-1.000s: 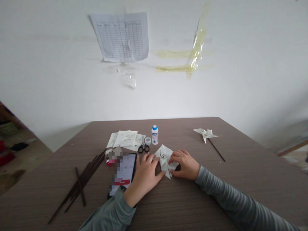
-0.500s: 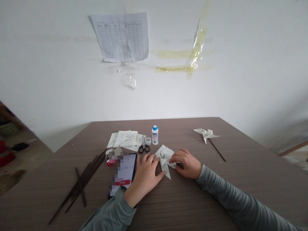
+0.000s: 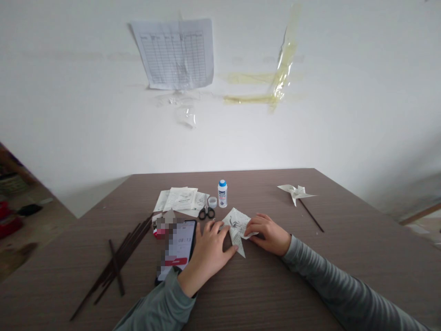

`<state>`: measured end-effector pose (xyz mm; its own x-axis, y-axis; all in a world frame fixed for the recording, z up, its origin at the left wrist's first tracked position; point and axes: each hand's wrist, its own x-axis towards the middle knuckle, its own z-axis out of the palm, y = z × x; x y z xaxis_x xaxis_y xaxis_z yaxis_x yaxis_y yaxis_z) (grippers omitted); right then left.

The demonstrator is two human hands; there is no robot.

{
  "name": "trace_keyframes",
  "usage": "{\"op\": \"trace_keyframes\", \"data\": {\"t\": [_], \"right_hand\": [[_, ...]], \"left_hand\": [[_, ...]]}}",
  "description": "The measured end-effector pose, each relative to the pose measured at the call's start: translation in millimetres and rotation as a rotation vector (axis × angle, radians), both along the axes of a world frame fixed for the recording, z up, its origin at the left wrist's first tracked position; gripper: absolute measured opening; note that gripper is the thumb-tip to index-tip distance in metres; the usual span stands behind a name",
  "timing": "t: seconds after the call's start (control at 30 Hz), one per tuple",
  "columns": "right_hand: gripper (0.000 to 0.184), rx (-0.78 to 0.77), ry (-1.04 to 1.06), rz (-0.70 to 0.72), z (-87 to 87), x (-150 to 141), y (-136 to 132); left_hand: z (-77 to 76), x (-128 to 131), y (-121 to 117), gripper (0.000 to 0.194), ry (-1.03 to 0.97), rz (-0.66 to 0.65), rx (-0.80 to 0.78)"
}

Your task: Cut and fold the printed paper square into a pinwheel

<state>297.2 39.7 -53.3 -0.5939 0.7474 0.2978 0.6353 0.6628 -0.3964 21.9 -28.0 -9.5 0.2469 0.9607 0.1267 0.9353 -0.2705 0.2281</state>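
A folded sheet of printed paper (image 3: 236, 230) with a dark ink drawing lies on the brown wood-grain table (image 3: 262, 285), with a pointed corner toward me. My left hand (image 3: 208, 250) presses its left side, with the thumb near the lower point. My right hand (image 3: 267, 234) holds the right flap between its fingers, and part of the fold is hidden under them. A smartphone (image 3: 177, 248) lies just left of my left hand, with its lit screen partly blurred out.
Small scissors (image 3: 206, 213), a white glue bottle with a blue cap (image 3: 222, 193) and a small round lid (image 3: 212, 202) stand beyond the paper. Loose papers (image 3: 179, 199) lie behind the phone. Dark sticks (image 3: 117, 269) lie at left. A paper pinwheel (image 3: 296, 193) on a stick lies at right.
My right hand has drawn back to the right along the paper, and more of the right flap shows. My left hand has stayed in place.
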Motion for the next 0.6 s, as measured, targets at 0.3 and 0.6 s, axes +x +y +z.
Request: {"op": "trace_keyframes", "data": {"t": [0.3,0.6], "right_hand": [[0.033,-0.041,0.026,-0.071,10.4,-6.6,-3.1],[0.021,-0.06,0.025,-0.211,13.2,-16.3,-5.5]], "left_hand": [[-2.9,-0.2,1.0,0.057,-0.008,0.019,0.015],[3.1,2.5,0.0,0.058,-0.018,0.0,-0.043]]}}
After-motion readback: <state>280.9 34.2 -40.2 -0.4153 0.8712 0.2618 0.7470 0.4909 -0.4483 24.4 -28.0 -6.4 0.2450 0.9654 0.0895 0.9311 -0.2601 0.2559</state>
